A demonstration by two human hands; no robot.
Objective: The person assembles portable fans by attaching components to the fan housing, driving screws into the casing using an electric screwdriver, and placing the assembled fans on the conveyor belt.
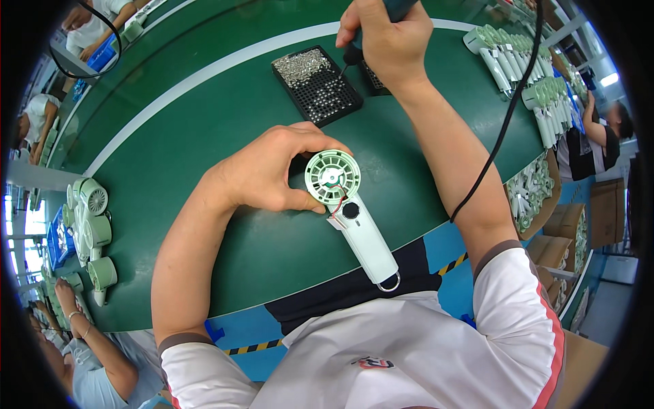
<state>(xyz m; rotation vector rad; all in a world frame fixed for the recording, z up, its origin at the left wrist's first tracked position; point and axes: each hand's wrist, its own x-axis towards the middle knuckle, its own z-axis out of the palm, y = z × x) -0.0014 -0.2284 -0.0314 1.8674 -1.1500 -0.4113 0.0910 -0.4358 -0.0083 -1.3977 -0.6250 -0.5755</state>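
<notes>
My left hand [276,167] is closed around the round head of a pale green handheld fan [361,228]. The fan's inner frame and red wires face up, and its handle with a dark round button points toward me, a metal loop at the end. At the far side, my right hand [395,44] grips a dark electric screwdriver [354,51]. Its thin bit reaches down over a black screw tray [319,85], whose grid holds small silver screws, heaped at the far end. Whether a screw sits on the bit is too small to tell.
A second black tray [375,80] is partly hidden behind my right hand. A black cable [501,129] hangs past my right forearm. Fan parts [507,61] line the right edge of the green table [170,157]; more fans [95,232] stand at left. Co-workers sit nearby on both sides.
</notes>
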